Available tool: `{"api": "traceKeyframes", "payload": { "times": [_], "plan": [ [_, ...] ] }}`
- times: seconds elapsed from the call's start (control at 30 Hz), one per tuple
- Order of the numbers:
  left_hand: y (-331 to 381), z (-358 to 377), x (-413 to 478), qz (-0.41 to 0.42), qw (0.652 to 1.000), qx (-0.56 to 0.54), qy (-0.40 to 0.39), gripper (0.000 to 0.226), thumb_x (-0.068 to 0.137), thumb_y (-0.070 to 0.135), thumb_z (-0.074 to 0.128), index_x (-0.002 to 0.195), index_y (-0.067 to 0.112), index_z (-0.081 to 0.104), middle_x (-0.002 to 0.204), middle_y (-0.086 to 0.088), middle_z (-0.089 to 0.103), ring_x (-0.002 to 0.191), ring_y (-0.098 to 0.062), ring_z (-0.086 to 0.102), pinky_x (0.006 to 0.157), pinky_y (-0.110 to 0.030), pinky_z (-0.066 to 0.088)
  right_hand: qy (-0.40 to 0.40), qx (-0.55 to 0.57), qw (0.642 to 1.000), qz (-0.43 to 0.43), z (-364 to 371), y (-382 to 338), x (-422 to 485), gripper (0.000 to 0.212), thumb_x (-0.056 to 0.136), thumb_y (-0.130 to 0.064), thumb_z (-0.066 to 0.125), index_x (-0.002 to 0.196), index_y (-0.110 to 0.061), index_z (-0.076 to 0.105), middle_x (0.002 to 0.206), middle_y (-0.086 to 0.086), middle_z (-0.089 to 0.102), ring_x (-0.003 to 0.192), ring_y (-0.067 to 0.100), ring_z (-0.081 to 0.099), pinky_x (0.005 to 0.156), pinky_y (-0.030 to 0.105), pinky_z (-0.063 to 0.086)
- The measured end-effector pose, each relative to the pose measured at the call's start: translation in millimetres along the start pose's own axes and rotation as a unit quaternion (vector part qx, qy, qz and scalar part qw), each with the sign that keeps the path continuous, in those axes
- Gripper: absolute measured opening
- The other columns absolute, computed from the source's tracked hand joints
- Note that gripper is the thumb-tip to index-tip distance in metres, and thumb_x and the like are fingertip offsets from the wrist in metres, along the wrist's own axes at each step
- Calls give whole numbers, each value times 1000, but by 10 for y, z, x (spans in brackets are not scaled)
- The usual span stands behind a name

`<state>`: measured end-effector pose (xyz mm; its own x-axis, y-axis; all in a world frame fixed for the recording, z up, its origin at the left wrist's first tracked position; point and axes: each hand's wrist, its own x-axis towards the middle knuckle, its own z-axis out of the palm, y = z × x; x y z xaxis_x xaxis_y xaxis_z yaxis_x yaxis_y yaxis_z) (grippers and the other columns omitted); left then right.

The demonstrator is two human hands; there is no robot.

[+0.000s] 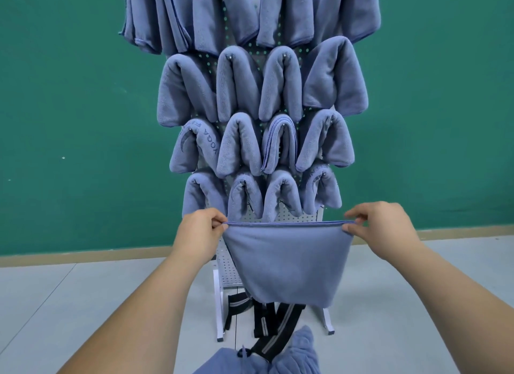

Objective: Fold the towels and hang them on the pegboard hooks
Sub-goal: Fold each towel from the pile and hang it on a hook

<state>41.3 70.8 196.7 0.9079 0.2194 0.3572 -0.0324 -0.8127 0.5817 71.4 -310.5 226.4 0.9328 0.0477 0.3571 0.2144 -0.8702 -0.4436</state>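
blue towel [283,259] hangs folded in half, held up in front of the pegboard [230,265] — top edge pulled flat so the next fold is neat. left hand [199,234] & right hand [381,226] each pinch a top corner. hung towels [244,148] fill rows above, w/ more towels [300,351] piled below.

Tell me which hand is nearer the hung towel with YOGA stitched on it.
Left. The left hand pinches the held towel at its corner below that YOGA towel; the right hand grips the opposite corner, far across to the right.
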Motion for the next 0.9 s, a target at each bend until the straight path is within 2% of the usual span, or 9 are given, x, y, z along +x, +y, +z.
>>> {"api": "traceKeyframes", "payload": {
  "times": [0.07, 0.17, 0.3, 0.43, 0.57, 0.63, 0.7, 0.8, 0.9],
  "plan": [
    [3, 3, 3, -6, 1000, 17, 9, 10, 92, 19, 76, 90, 29, 74, 79, 16, 71, 81, -12, 68, 77, -33, 57, -34, 46, 998, -7, -3, -51, -23, 10, 79, -33, 89, 79, -33, 79, 70, -14, 72, 59, 4, 55, 54, 20, 40],
    [-38, -39, 18, -27, 998, 43, 29, 11, 92, 21, 74, 89, 32, 72, 80, 14, 71, 82, -17, 68, 75, -35, 57, -38, 86, 995, -17, -31, -34, -26, 20, 76, -35, 92, 69, -31, 74, 64, -12, 67, 57, 4, 53, 53, 20, 40],
    [3, -20, 9, -4, 997, 74, 21, 4, 96, 26, 69, 96, 29, 70, 86, 6, 72, 85, -25, 67, 74, -39, 57, 10, -38, 999, -30, -9, -25, -10, 23, 81, -37, 88, 72, -32, 67, 73, -13, 62, 70, 9, 57, 59, 31, 40],
    [18, 24, -1, 18, 998, 66, 6, 14, 98, 23, 67, 109, 26, 75, 94, 3, 74, 85, -23, 64, 73, -31, 50, -11, -12, 1000, 2, 28, 23, -24, 24, 82, -34, 87, 75, -32, 64, 71, -12, 67, 70, 12, 64, 59, 30, 47],
    [39, 21, -14, 13, 998, 67, 8, 9, 99, 24, 67, 103, 23, 75, 94, 2, 76, 90, -26, 68, 78, -40, 56, -21, 51, 998, 26, 14, 51, -42, 22, 83, -29, 87, 75, -31, 67, 73, -11, 71, 75, 10, 68, 63, 31, 53],
    [79, 10, -27, -14, 1000, 25, 14, 7, 100, 24, 67, 98, 24, 73, 91, 5, 74, 87, -23, 68, 78, -37, 55, -28, 116, 992, 29, -9, 64, -51, 18, 86, -28, 85, 78, -28, 69, 74, -8, 73, 73, 11, 68, 62, 29, 49],
    [112, -11, -14, -60, 995, -78, 19, 9, 101, 26, 65, 94, 24, 70, 90, 7, 73, 86, -17, 68, 80, -33, 53, -53, 246, 967, 47, -53, 64, -59, 12, 92, -26, 79, 87, -21, 70, 80, 0, 77, 72, 16, 66, 65, 30, 47],
    [186, -56, -1, -125, 947, -294, 17, 14, 101, 29, 67, 95, 19, 75, 89, 1, 75, 84, -18, 69, 86, -36, 58, -82, 436, 891, 94, -89, 68, -55, 17, 100, -22, 70, 101, -6, 68, 86, 6, 75, 83, 20, 64, 85, 38, 57],
    [258, -49, -23, -191, 909, -370, 1, 16, 100, 26, 69, 95, 14, 78, 85, -2, 73, 77, -17, 65, 79, -33, 58, -70, 499, 852, 142, -59, 49, -23, 22, 98, -25, 72, 102, -3, 72, 86, 11, 65, 83, 21, 57, 83, 38, 56]
  ]
}}
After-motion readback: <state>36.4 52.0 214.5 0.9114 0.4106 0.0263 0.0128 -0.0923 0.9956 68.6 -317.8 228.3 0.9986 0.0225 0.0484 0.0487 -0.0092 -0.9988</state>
